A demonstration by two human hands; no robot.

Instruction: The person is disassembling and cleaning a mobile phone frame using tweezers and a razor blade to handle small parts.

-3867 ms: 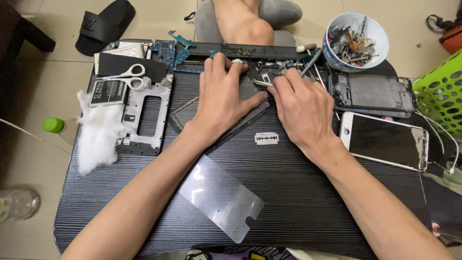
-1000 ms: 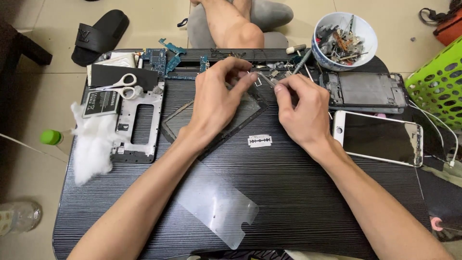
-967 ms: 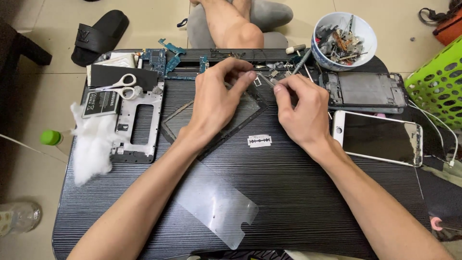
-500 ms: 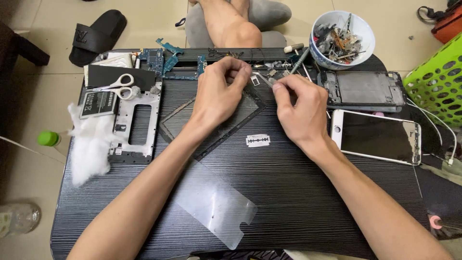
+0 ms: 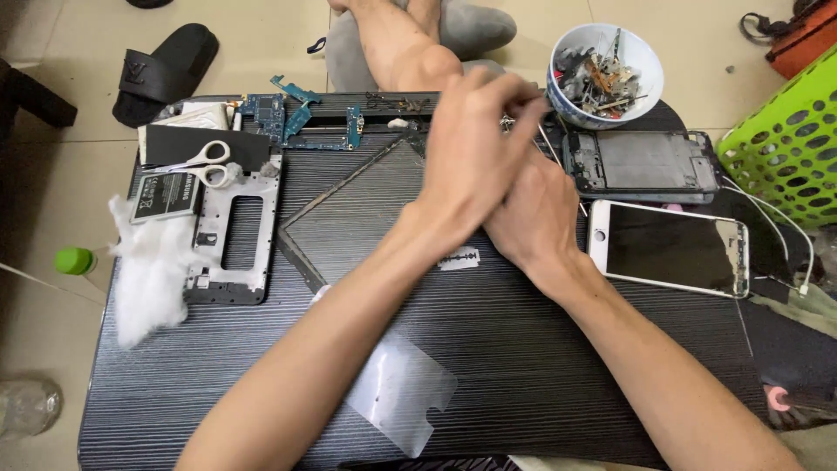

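Two hands crossed: my left hand (image 5: 475, 144) reaches over my right hand (image 5: 532, 218) toward the bowl (image 5: 645, 65), fingers loosely spread, while the right's grip is hidden, I cannot tell. The razor blade (image 5: 459, 258) lies just beside my wrists; a careless drag could cut me

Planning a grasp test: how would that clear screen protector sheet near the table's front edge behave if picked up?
The clear protector sheet looks thin and flat, so probably light and hard to pinch off the table. Its glossy surface suggests slippery. If glass, likely brittle; I cannot tell the material.
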